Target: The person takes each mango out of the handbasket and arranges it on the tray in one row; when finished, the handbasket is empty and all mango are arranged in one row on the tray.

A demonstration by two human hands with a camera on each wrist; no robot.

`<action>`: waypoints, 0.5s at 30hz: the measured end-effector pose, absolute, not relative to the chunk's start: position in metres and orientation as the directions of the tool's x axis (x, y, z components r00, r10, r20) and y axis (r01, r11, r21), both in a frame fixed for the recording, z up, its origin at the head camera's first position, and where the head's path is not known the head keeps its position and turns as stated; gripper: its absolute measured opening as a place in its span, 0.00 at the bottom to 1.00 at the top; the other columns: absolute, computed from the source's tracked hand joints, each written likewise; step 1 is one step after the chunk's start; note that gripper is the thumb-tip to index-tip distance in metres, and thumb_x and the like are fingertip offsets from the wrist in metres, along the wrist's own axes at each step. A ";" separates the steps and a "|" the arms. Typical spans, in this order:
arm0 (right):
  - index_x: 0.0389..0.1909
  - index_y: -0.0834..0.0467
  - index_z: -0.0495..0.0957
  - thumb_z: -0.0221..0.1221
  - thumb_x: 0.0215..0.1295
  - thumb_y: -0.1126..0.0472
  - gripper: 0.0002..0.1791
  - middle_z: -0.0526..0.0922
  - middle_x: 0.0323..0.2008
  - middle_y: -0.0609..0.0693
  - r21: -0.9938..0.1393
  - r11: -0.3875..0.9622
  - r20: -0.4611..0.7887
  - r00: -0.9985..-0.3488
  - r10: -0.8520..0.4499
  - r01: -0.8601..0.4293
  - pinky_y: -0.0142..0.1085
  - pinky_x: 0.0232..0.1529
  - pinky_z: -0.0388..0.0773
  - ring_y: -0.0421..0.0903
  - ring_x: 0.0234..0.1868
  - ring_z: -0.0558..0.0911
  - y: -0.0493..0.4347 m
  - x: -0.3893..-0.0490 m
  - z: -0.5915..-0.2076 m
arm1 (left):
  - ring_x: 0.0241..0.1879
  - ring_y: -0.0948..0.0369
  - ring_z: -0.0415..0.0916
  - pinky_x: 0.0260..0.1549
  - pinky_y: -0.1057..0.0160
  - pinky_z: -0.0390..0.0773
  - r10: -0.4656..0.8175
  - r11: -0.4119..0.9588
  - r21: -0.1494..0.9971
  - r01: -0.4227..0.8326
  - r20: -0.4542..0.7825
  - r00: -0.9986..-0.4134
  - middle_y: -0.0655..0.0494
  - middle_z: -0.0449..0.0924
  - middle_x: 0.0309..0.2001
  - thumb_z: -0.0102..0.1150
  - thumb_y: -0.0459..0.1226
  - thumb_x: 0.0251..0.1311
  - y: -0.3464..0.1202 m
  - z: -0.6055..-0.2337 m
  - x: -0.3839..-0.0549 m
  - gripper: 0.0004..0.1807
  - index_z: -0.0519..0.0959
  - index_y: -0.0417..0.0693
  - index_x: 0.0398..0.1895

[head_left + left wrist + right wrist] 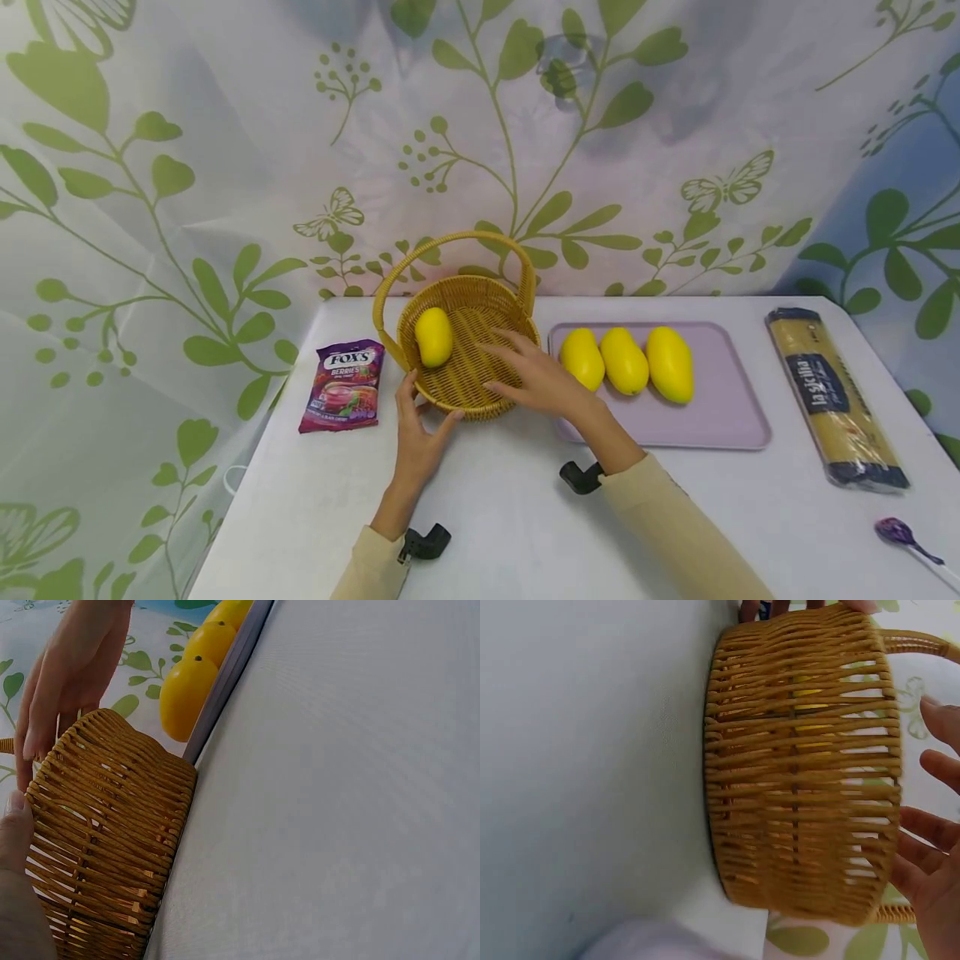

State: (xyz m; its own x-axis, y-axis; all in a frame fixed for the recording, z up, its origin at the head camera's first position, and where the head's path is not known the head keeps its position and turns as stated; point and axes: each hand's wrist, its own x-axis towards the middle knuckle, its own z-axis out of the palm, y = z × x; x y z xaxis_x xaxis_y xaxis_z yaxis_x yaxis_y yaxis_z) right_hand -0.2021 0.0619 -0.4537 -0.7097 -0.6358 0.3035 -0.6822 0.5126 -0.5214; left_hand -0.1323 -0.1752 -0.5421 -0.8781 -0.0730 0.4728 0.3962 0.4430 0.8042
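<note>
A yellow mango [433,337] lies in the left part of a woven wicker basket [468,408] with a tall arched handle. My left hand [420,446] holds the basket at its front left, thumb at the rim and fingers along the outer side. Over the basket's right part reaches my right hand [536,375], its fingers spread and nothing in them. In the right wrist view the right hand's fingers [930,859] overlap the rim. Three more mangoes [624,361] lie in a row on a lilac tray [720,417] to the right.
Left of the basket lies a purple candy bag [343,387]. At the right are a pack of spaghetti [836,396] and a purple-headed spoon [896,532] near the table's edge. A leaf-patterned curtain [247,167] hangs behind the white table [510,525].
</note>
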 end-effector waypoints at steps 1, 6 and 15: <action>0.71 0.48 0.65 0.60 0.67 0.45 0.33 0.60 0.72 0.59 -0.526 0.513 0.297 -0.711 -0.637 -0.679 0.56 0.56 0.77 0.61 0.68 0.68 0.057 -0.205 -0.455 | 0.66 0.41 0.60 0.53 0.43 0.75 -0.071 0.443 0.803 0.399 0.475 -0.877 0.38 0.51 0.73 0.71 0.35 0.55 -0.175 -0.542 -0.132 0.50 0.49 0.42 0.75; 0.72 0.46 0.64 0.59 0.67 0.43 0.34 0.59 0.73 0.59 -0.542 0.533 0.240 -0.727 -0.643 -0.650 0.56 0.58 0.76 0.60 0.68 0.68 0.038 -0.218 -0.458 | 0.67 0.42 0.60 0.53 0.42 0.75 -0.079 0.457 0.804 0.381 0.464 -0.883 0.40 0.51 0.74 0.72 0.36 0.54 -0.176 -0.548 -0.133 0.51 0.49 0.39 0.75; 0.72 0.47 0.63 0.59 0.67 0.42 0.35 0.56 0.74 0.60 -0.555 0.556 0.147 -0.730 -0.667 -0.619 0.57 0.66 0.68 0.60 0.72 0.62 0.005 -0.239 -0.463 | 0.64 0.33 0.59 0.50 0.33 0.73 -0.084 0.447 0.797 0.407 0.491 -0.867 0.29 0.51 0.71 0.70 0.29 0.52 -0.168 -0.520 -0.124 0.49 0.50 0.34 0.74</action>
